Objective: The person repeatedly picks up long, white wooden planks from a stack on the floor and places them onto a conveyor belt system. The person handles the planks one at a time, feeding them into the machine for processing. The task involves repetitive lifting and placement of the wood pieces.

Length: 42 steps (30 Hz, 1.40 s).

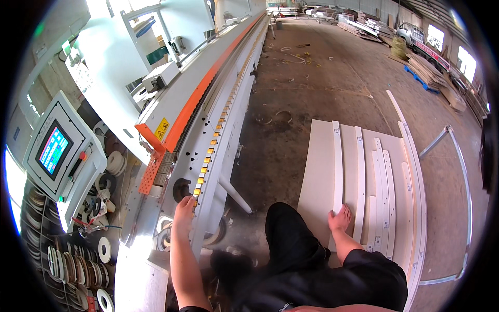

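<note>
My left hand point(184, 212) is at the near end of the long edge-banding machine point(156, 117), against its row of yellow rollers point(200, 181). Its fingers are pressed together, and whatever may be in them is hidden. Over on the right, my right hand point(340, 219) is closed around the near part of a long white strip point(337, 161), thumb on one side and fingers on the other. That strip lies lengthwise on a pale flat board point(318, 156). Several similar white strips point(359, 177) lie beside it, some with small labels.
A control panel with a lit screen point(53, 148) stands at the left, above many rolls of edging tape point(70, 268). An orange guard point(152, 171) sits on the machine. A metal frame point(468, 208) stands right of the boards. Far off are stacked panels point(429, 73) and a truck point(416, 36).
</note>
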Motion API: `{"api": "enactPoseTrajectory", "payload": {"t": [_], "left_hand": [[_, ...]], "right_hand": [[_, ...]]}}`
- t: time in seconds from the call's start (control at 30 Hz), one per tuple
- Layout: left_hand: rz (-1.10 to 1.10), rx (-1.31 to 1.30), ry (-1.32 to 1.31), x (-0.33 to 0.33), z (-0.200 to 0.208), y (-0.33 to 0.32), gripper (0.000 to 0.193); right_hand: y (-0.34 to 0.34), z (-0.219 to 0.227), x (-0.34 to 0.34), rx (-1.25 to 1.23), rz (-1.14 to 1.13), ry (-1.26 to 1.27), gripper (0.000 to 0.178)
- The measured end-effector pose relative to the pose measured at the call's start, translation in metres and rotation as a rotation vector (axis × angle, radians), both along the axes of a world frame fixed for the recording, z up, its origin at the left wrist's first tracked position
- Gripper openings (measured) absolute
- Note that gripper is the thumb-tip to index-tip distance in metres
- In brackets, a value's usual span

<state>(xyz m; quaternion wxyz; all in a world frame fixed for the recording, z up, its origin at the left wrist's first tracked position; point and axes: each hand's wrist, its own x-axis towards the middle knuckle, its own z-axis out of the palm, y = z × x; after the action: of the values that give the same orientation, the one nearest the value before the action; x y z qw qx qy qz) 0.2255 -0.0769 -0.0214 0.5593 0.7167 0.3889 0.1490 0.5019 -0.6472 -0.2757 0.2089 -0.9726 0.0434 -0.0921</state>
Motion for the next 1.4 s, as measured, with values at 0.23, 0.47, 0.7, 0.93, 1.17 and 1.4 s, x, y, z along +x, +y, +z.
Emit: {"api": "enactPoseTrajectory", "payload": {"t": [0.23,0.47,0.7,0.93,1.17,1.4], "left_hand": [[-0.004,0.012,-0.034,0.002,-0.004,0.001,0.037],[-0.032,0.044,-0.006,-0.002,-0.016,0.014,0.042],[0.055,0.049,-0.055,0.004,-0.004,-0.002,0.038],[0.039,-0.015,-0.066,0.005,0.006,-0.009,0.036],[0.032,-0.007,-0.068,0.003,0.0,-0.004,0.034],[0.023,0.004,-0.064,0.002,-0.006,0.001,0.035]], "right_hand": [[0.0,-0.002,0.0,-0.02,-0.008,0.014,0.072],[0.001,-0.002,0.001,-0.033,0.002,0.016,0.071],[0.0,-0.003,0.001,-0.014,-0.003,-0.002,0.071],[-0.002,-0.003,0.001,-0.011,-0.007,-0.025,0.07],[-0.001,-0.002,0.001,0.004,0.0,-0.025,0.07],[0.001,0.0,0.0,-0.006,-0.004,0.0,0.071]]}}
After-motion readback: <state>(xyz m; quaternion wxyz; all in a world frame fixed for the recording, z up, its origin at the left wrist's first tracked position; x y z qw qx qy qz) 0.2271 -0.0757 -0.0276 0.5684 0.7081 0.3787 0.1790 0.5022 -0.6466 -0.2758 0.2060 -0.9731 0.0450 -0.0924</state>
